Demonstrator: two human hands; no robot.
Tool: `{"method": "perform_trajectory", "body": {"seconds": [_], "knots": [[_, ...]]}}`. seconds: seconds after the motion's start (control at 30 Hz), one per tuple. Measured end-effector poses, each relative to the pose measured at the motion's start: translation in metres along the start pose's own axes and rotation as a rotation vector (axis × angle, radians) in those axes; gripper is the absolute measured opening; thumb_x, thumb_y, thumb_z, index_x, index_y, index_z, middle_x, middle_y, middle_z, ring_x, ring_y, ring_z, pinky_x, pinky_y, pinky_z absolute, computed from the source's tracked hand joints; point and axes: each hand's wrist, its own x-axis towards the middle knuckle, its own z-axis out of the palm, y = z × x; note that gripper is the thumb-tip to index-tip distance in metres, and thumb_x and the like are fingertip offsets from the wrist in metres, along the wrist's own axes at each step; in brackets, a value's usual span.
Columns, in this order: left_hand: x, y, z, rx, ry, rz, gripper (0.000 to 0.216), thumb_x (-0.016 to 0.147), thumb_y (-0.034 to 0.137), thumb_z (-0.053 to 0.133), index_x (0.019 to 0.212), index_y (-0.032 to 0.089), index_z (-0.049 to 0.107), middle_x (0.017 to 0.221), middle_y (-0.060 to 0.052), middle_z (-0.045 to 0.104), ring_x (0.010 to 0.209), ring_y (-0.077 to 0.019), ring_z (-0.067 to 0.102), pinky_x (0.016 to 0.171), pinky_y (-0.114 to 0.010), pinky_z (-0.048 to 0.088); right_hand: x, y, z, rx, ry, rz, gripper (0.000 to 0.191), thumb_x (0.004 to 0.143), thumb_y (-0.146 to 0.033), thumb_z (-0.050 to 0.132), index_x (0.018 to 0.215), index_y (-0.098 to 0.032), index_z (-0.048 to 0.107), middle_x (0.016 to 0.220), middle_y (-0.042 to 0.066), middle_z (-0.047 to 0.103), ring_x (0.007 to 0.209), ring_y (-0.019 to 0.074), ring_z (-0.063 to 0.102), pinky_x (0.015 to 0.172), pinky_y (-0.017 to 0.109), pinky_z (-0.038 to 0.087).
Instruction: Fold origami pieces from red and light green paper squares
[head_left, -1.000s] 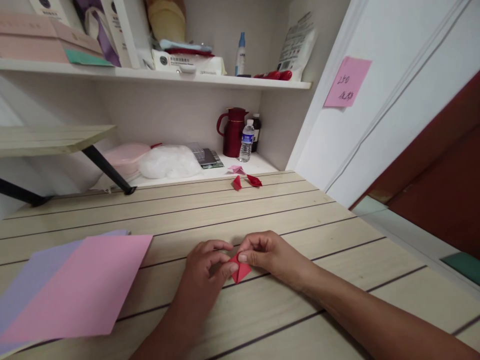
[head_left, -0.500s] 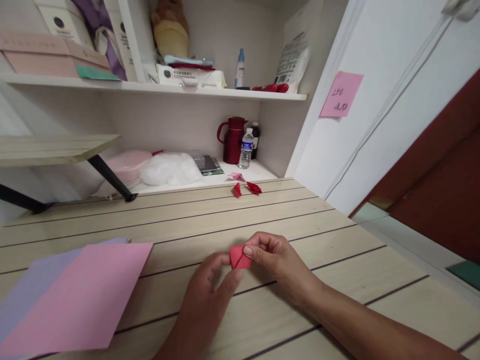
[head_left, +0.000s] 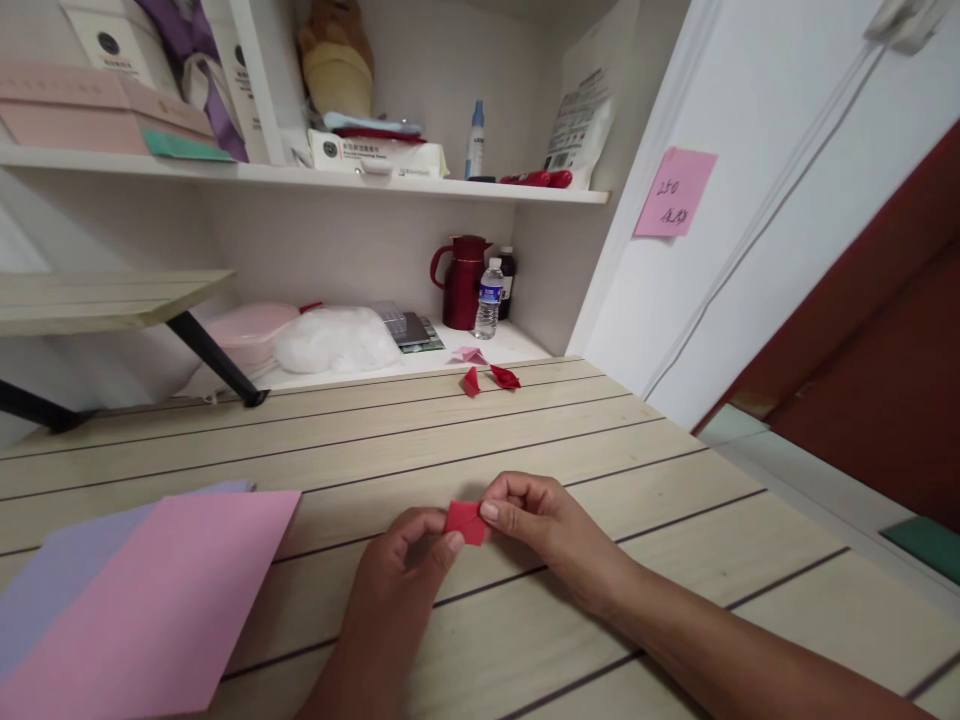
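Observation:
A small folded piece of red paper [head_left: 466, 522] is held just above the wooden tabletop, between my two hands. My left hand [head_left: 409, 565] pinches its left and lower edge, thumb in front and fingers behind. On its upper right edge, my right hand [head_left: 532, 515] grips it between thumb and curled forefinger. Crease lines show on the paper's near face. Farther back on the table lie two folded red paper pieces [head_left: 505, 377], with a folded pink paper piece [head_left: 469, 355] just behind them.
Pink paper sheets [head_left: 172, 600] lie over lilac sheets [head_left: 67, 570] at the left. Along the back are a dark red jug [head_left: 463, 285], a water bottle [head_left: 489, 300] and a white plastic bag [head_left: 337, 340]. A small raised stand [head_left: 112, 300] is at the left.
The red paper has moved slightly left and turned a little. My left thumb, apart or barely touching before, now presses on its lower left edge. My right hand keeps its pinch.

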Motion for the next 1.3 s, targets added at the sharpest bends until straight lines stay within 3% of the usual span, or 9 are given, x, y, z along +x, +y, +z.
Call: {"method": "perform_trajectory", "body": {"seconds": [0.13, 0.3, 0.47, 0.57, 0.67, 0.87, 1.07, 1.3], "knots": [[-0.002, 0.003, 0.001, -0.023, -0.037, 0.080, 0.020, 0.080, 0.041, 0.062, 0.076, 0.024, 0.072, 0.107, -0.003, 0.072, 0.105, -0.0229, 0.064, 0.095, -0.034, 0.047, 0.000, -0.003, 0.002, 0.034, 0.024, 0.083, 0.040, 0.068, -0.052, 0.083, 0.068, -0.016, 0.064, 0.063, -0.001, 0.063, 0.060, 0.0115, 0.052, 0.063, 0.026, 0.039], [-0.002, 0.005, 0.001, -0.011, -0.042, 0.068, 0.017, 0.080, 0.038, 0.064, 0.075, 0.025, 0.073, 0.104, -0.003, 0.072, 0.103, -0.0222, 0.064, 0.094, -0.033, 0.045, 0.002, -0.003, 0.003, -0.007, 0.051, 0.125, 0.045, 0.064, -0.055, 0.083, 0.065, -0.016, 0.062, 0.060, 0.000, 0.063, 0.058, 0.0113, 0.052, 0.061, 0.025, 0.038], [-0.002, 0.006, 0.000, 0.151, -0.039, -0.036, 0.024, 0.084, 0.043, 0.057, 0.085, 0.022, 0.070, 0.086, -0.002, 0.070, 0.088, -0.0219, 0.063, 0.083, -0.034, 0.045, 0.005, -0.002, -0.004, -0.093, 0.018, 0.100, 0.038, 0.065, -0.048, 0.084, 0.067, -0.015, 0.065, 0.063, 0.002, 0.068, 0.062, 0.0134, 0.055, 0.065, 0.026, 0.038], [-0.004, 0.004, 0.000, 0.291, -0.036, 0.012, 0.021, 0.084, 0.041, 0.056, 0.080, 0.021, 0.063, 0.087, -0.003, 0.067, 0.087, -0.0230, 0.060, 0.076, -0.032, 0.045, 0.005, 0.000, -0.007, -0.161, 0.021, 0.098, 0.033, 0.063, -0.040, 0.087, 0.065, -0.014, 0.067, 0.061, -0.001, 0.065, 0.059, 0.0116, 0.050, 0.061, 0.025, 0.035], [-0.006, 0.004, 0.001, 0.313, -0.024, 0.060, 0.020, 0.084, 0.040, 0.055, 0.074, 0.022, 0.058, 0.092, -0.005, 0.066, 0.092, -0.0240, 0.059, 0.082, -0.034, 0.045, 0.004, -0.001, -0.008, -0.186, 0.044, 0.106, 0.030, 0.060, -0.035, 0.089, 0.063, -0.014, 0.068, 0.058, -0.002, 0.062, 0.058, 0.0104, 0.046, 0.059, 0.025, 0.033], [-0.008, 0.010, 0.002, 0.194, -0.003, 0.102, 0.033, 0.094, 0.046, 0.041, 0.095, 0.024, 0.065, 0.098, -0.003, 0.071, 0.094, -0.0223, 0.064, 0.088, -0.034, 0.045, 0.004, -0.007, -0.010, -0.072, 0.062, 0.115, 0.035, 0.072, -0.047, 0.079, 0.069, -0.014, 0.070, 0.069, 0.003, 0.070, 0.070, 0.0148, 0.059, 0.074, 0.028, 0.041], [-0.008, 0.006, 0.006, 0.204, -0.024, 0.109, 0.029, 0.091, 0.044, 0.050, 0.104, 0.023, 0.065, 0.106, -0.004, 0.073, 0.097, -0.0218, 0.066, 0.088, -0.035, 0.048, 0.003, -0.008, -0.015, 0.002, 0.021, 0.133, 0.034, 0.070, -0.047, 0.080, 0.068, -0.015, 0.068, 0.067, 0.001, 0.069, 0.065, 0.0131, 0.056, 0.072, 0.027, 0.040], [-0.010, 0.011, 0.007, 0.054, -0.028, 0.087, 0.033, 0.092, 0.045, 0.053, 0.113, 0.024, 0.065, 0.119, -0.004, 0.070, 0.111, -0.0210, 0.062, 0.100, -0.036, 0.043, 0.003, -0.007, -0.015, 0.012, -0.008, 0.136, 0.040, 0.064, -0.052, 0.084, 0.068, -0.016, 0.066, 0.066, 0.000, 0.066, 0.065, 0.0131, 0.054, 0.070, 0.027, 0.039]]}}
